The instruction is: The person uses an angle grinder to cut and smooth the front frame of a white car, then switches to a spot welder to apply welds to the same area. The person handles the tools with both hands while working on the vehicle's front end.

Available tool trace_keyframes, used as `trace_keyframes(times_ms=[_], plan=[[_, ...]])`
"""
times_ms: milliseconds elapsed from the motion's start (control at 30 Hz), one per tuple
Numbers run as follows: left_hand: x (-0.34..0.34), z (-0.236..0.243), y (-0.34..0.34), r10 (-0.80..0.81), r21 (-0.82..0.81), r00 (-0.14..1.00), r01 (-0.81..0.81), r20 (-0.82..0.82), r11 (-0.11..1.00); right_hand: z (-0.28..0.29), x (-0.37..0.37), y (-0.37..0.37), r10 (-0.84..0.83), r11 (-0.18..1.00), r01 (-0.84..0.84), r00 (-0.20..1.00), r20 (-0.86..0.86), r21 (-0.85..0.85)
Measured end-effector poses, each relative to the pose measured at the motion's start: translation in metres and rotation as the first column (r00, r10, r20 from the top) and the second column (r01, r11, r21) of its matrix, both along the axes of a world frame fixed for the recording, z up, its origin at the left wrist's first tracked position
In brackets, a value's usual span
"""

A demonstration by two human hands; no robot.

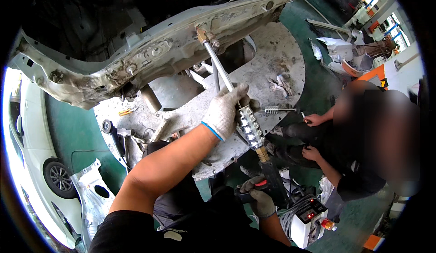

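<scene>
My left hand [225,112], in a white glove with a blue cuff, is closed round the silver rod [215,60] just at and above a finned metal section [250,130]. The rod's brass-coloured tip [202,37] meets the pale, dented body panel [154,53] of a car at the top. Below the finned section is a black tool body [274,185] with a red-marked handle. My right hand [259,198], in a grey glove, grips that handle low in the view.
A round white platform [286,48] holds an angle grinder [113,137], rags [280,85] and a finned rod [272,110]. A co-worker [327,135] sits at right, above a machine [309,214] with cables. A white car [27,139] and a silver panel [93,194] stand left, loose parts [340,53] upper right.
</scene>
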State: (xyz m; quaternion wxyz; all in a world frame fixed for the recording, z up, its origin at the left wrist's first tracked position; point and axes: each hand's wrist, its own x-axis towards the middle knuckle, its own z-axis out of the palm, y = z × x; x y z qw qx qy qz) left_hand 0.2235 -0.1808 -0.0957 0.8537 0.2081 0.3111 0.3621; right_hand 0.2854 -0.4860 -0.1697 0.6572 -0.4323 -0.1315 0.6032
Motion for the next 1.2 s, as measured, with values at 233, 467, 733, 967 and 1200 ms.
trace_keyframes(times_ms=[233, 467, 733, 967, 1200], plan=[[0.004, 0.005, 0.07, -0.029, 0.091, 0.996, 0.037, -0.089, 0.995, 0.026, -0.001, 0.005, -0.04, 0.999, 0.036, 0.995, -0.087, -0.039], [0.02, -0.015, -0.008, 0.001, -0.014, 1.0, -0.001, -0.016, 1.0, 0.0, 0.014, -0.019, 0.056, 0.998, -0.056, 0.998, -0.001, -0.02], [0.004, 0.014, 0.068, -0.054, -0.031, 0.996, 0.052, -0.071, 0.998, 0.023, 0.012, -0.004, -0.008, 1.0, 0.009, 0.998, -0.056, 0.019], [0.023, -0.01, 0.001, -0.032, -0.083, 0.999, 0.03, -0.016, 0.996, 0.011, 0.013, -0.002, -0.016, 1.0, 0.016, 0.999, -0.041, 0.005], [0.022, -0.007, 0.015, 0.129, -0.09, 0.991, -0.126, 0.029, 0.988, 0.006, 0.025, -0.005, 0.043, 0.999, -0.042, 0.999, -0.029, 0.024]])
